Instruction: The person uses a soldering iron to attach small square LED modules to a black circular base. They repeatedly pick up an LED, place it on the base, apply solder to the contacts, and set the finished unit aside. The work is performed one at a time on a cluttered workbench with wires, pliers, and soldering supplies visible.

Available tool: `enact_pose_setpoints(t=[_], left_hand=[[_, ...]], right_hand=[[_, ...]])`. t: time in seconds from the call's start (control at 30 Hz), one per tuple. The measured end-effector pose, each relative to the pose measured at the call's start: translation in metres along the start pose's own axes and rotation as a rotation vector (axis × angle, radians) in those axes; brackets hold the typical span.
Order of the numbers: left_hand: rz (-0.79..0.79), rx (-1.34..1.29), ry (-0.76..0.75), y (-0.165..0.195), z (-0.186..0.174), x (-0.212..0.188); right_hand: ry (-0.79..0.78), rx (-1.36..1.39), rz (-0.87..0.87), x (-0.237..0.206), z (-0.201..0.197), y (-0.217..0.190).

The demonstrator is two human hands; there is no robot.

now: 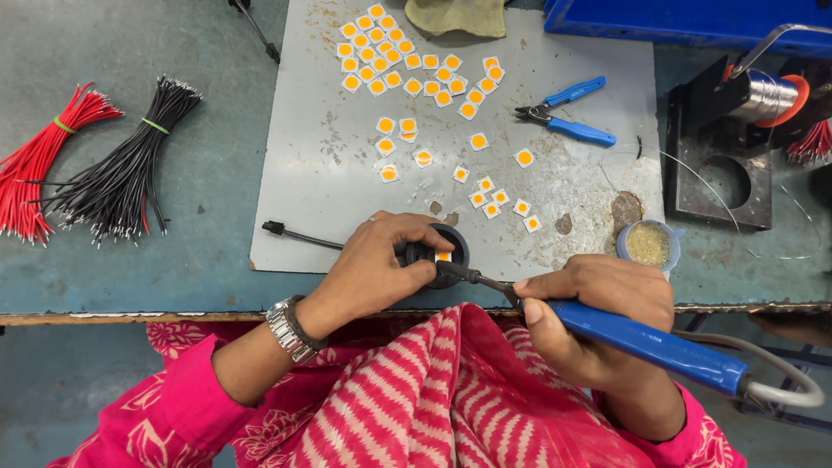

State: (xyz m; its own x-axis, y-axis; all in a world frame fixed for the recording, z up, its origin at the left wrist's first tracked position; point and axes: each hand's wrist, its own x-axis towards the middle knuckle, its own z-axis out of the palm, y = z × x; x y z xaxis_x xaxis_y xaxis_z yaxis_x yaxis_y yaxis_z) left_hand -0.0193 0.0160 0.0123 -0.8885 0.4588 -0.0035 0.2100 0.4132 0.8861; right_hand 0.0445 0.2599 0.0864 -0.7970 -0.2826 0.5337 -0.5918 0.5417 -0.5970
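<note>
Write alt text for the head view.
Left hand steadies a round black holder on a grey sheet while the right hand touches a blue-handled soldering iron to it. Small yellow square chips, blue pliers and red and black wire bundles lie beyond.

Soldering iron (641, 340) tip on black holder (444, 256)

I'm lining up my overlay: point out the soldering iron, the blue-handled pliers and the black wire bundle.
soldering iron (646, 341): head view, on the blue handle held in the right hand.
blue-handled pliers (579, 131): head view, on the lower blue handle.
black wire bundle (130, 169): head view, mid-bundle below the green tie.
</note>
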Motion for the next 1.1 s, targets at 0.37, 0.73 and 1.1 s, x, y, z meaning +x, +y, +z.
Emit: enact_pose_setpoints(t=[0.37,0.73,1.1], left_hand=[[-0.033,-0.006,-0.003,-0.002,0.002,0.0],[-0.044,-0.027,-0.019,-0.002,0.002,0.003],[-0.007,-0.061,-0.059,0.0,-0.002,0.006]], right_hand=[[-0.024,-0.038,-0.085,0.004,0.0,-0.012],[0.008,-0.055,0.005,0.0,-0.012,-0.017],[0.037,0.021,-0.029,-0.004,-0.008,-0.004]])
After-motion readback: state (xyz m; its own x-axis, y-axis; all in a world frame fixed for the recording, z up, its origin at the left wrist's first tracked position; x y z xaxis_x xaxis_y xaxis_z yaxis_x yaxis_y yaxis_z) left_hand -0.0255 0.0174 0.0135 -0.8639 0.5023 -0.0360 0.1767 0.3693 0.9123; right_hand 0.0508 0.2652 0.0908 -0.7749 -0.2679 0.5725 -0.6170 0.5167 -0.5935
